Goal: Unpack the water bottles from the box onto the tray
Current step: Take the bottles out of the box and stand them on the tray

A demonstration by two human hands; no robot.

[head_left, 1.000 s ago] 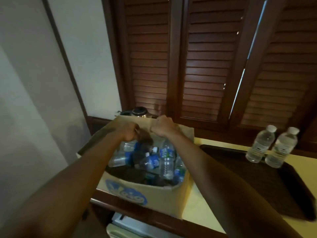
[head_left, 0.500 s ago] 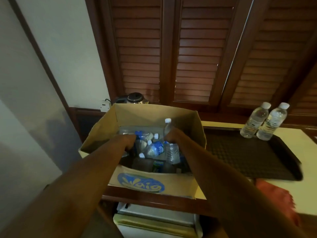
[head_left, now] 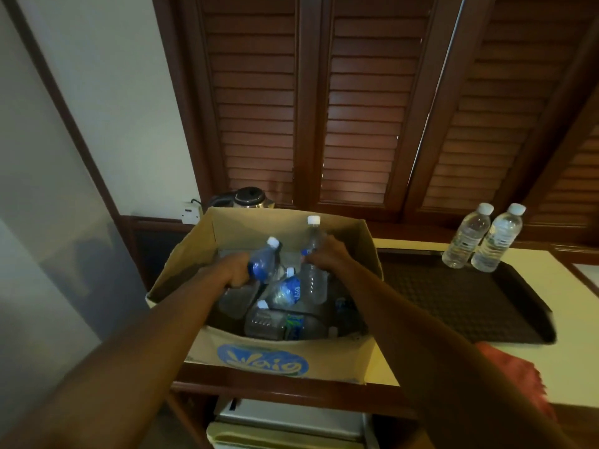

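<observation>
Reaching into an open cardboard box, a person has both bare forearms stretched forward from the bottom of the view. The left hand is curled round a clear water bottle with a blue label, which tilts with its white cap up and to the right. The right hand grips a second clear bottle round its upper body; this one stands nearly upright, its white cap rising to about the level of the box's far rim. Both held bottles are inside the box's walls. Beneath them more bottles lie jumbled on their sides in the bottom of the box. The box's near wall carries a blue oval logo.

To the right of the box, just beside it, a dark tray lies on a pale countertop. Two capped water bottles stand upright side by side at the tray's far right corner, close together.

Behind the box sits a kettle, partly hidden, near a wall socket. Dark wooden louvred shutters fill the wall behind. A reddish cloth shows beside the right forearm.
</observation>
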